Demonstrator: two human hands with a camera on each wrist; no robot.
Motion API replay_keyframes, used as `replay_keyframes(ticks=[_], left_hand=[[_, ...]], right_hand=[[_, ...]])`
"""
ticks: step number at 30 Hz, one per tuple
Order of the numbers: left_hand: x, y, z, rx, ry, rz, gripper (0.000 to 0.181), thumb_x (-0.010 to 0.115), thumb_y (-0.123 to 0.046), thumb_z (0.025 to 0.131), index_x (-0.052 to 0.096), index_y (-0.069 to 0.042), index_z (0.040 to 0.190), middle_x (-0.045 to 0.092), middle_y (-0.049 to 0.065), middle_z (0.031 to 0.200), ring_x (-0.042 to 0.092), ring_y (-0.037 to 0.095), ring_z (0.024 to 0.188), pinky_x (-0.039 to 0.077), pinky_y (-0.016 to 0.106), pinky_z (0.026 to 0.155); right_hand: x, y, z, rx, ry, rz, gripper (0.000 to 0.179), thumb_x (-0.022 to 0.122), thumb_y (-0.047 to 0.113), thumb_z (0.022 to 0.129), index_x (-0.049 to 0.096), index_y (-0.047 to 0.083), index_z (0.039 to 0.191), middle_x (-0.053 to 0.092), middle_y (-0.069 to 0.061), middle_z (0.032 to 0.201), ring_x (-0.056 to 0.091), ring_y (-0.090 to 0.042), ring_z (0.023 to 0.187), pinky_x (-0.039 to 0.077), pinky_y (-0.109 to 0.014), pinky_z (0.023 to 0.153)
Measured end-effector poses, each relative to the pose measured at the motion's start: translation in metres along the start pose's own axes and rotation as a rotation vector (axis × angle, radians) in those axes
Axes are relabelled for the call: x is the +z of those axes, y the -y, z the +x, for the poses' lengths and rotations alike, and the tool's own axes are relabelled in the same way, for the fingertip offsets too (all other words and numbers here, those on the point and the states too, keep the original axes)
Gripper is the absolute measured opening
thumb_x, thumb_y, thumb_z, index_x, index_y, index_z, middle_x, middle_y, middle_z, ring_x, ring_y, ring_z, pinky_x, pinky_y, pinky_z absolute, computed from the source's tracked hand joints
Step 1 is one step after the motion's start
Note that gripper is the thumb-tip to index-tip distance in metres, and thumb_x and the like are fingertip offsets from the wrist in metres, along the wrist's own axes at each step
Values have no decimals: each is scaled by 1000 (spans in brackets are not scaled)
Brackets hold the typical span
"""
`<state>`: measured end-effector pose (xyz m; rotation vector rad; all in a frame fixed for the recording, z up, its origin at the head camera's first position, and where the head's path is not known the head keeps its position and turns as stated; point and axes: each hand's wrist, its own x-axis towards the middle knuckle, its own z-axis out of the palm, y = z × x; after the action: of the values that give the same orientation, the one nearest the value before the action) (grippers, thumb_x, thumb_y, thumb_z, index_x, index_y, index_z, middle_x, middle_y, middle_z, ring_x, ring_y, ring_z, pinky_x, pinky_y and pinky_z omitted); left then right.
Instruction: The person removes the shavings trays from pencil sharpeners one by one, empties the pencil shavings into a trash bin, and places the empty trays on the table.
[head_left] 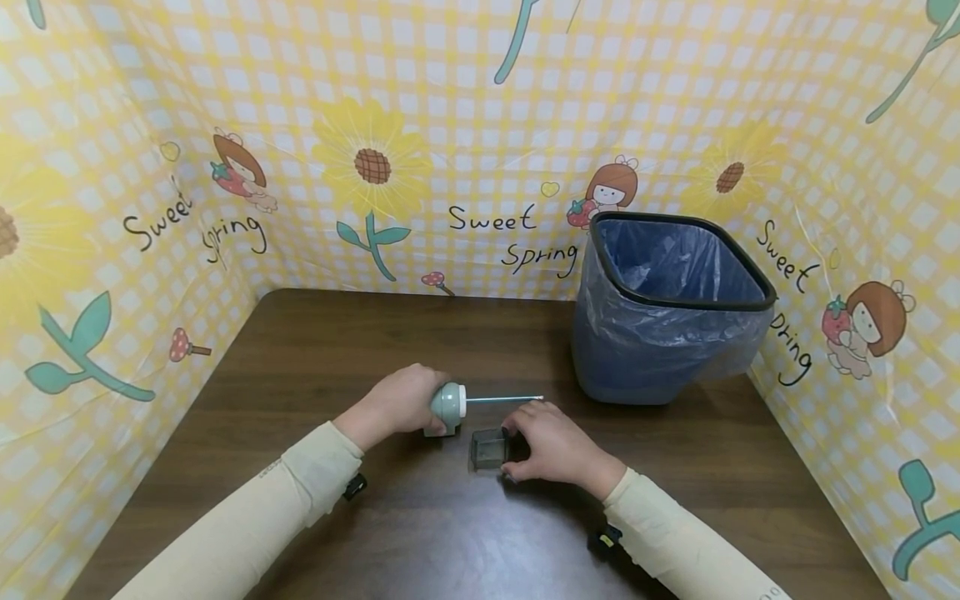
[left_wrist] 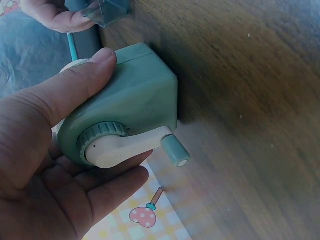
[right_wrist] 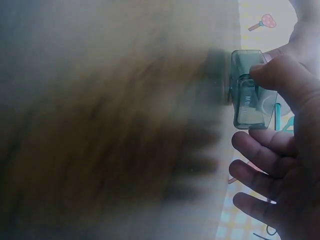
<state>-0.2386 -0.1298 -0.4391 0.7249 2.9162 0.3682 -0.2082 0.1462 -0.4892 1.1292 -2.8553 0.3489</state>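
My left hand grips a green crank pencil sharpener, thumb across its top. In the left wrist view, the sharpener's white crank arm with its green knob faces the camera. A teal pencil sticks out of the sharpener's white front, pointing right. Just right of the sharpener, my right hand holds a clear, smoky shavings drawer between thumb and fingers, close over the table. In the right wrist view, the thumb lies against the drawer, while the other fingers extend below it.
A blue trash bin with a clear liner and black rim stands at the back right of the brown wooden table. Yellow checked cloth with printed flowers walls the table at the back and both sides.
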Motion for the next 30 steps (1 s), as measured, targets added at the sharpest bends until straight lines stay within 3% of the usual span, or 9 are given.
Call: replay_keyframes(ticks=[14, 30], left_hand=[[-2, -1, 0, -1, 4, -19, 62, 97, -33, 68, 70, -8, 118, 71, 1, 98, 61, 14, 80, 55, 36, 73], [-3, -1, -3, 3, 1, -31, 60, 97, -33, 67, 70, -8, 114, 70, 0, 95, 60, 14, 78, 55, 36, 72]], right_hand=[[0, 2, 2, -20, 14, -88, 54, 80, 55, 77, 70, 15, 111, 67, 5, 103, 58, -17, 105, 46, -40, 103], [3, 3, 2, -30, 16, -107, 55, 79, 58, 78, 70, 15, 111, 66, 5, 103, 57, -16, 103, 45, -40, 102]])
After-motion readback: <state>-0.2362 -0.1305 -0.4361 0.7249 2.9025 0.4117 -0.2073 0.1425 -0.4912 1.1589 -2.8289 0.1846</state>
